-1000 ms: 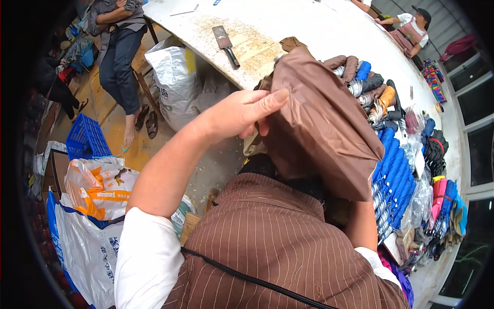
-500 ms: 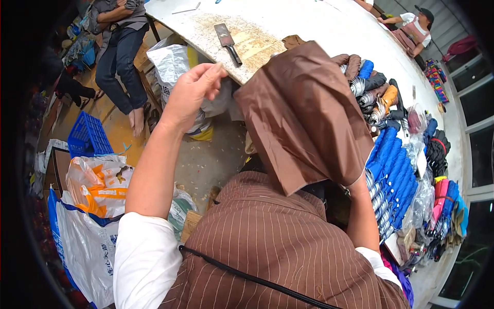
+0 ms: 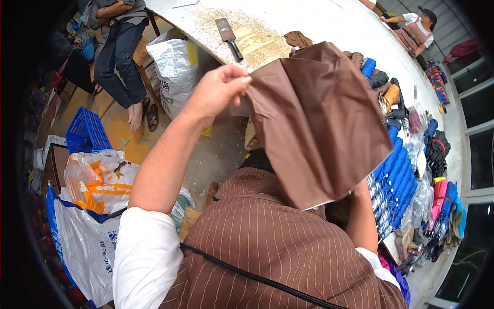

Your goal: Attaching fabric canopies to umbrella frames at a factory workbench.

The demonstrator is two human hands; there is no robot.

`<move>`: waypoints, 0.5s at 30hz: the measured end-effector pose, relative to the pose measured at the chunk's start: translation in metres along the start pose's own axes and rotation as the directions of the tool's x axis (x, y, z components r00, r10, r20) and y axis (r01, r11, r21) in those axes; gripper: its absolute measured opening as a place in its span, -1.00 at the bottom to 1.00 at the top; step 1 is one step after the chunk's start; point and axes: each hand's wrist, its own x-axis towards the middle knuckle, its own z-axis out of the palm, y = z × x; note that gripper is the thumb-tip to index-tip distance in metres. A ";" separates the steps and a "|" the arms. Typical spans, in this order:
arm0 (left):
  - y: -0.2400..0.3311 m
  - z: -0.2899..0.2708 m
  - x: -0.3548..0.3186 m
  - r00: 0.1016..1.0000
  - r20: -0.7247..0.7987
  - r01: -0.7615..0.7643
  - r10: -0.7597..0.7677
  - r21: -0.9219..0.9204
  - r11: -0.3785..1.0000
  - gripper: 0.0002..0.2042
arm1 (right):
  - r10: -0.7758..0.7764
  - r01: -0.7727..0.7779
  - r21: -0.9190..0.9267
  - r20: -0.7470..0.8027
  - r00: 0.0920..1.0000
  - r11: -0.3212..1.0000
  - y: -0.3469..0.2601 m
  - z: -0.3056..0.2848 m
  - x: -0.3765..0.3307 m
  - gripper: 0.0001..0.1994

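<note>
Holding up brown cloth.
My left hand pinches its corner; my right hand's grip is hidden behind it.

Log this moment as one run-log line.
left hand: pinching brown cloth corner, raised | right hand: hidden behind cloth | behind: cleaver on table

left hand swung out then back, now pinching brown cloth edge

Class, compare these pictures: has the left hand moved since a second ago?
Yes. The left hand, pinching the brown cloth, has shifted left, toward the white sack.
</note>
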 end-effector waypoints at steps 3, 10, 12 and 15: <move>0.002 -0.011 0.002 0.960 -0.275 -0.124 0.059 -0.224 0.967 -0.75 | -0.018 0.019 0.089 -0.017 1.000 0.996 0.007 -0.007 0.002 -0.46; -0.001 0.023 -0.032 0.947 0.320 0.209 -0.005 -0.607 0.767 -0.76 | 0.004 -0.020 0.298 0.055 0.998 0.954 0.014 0.008 0.006 -0.46; -0.026 0.027 -0.025 0.976 0.196 0.053 0.091 -0.624 0.779 -0.72 | 0.088 -0.106 0.338 0.071 0.994 0.935 0.024 0.032 0.010 -0.47; -0.048 0.026 -0.008 0.956 -0.043 -0.255 0.291 -0.616 0.746 -0.63 | 0.234 -0.252 0.243 0.102 0.967 0.937 0.042 0.076 0.019 -0.48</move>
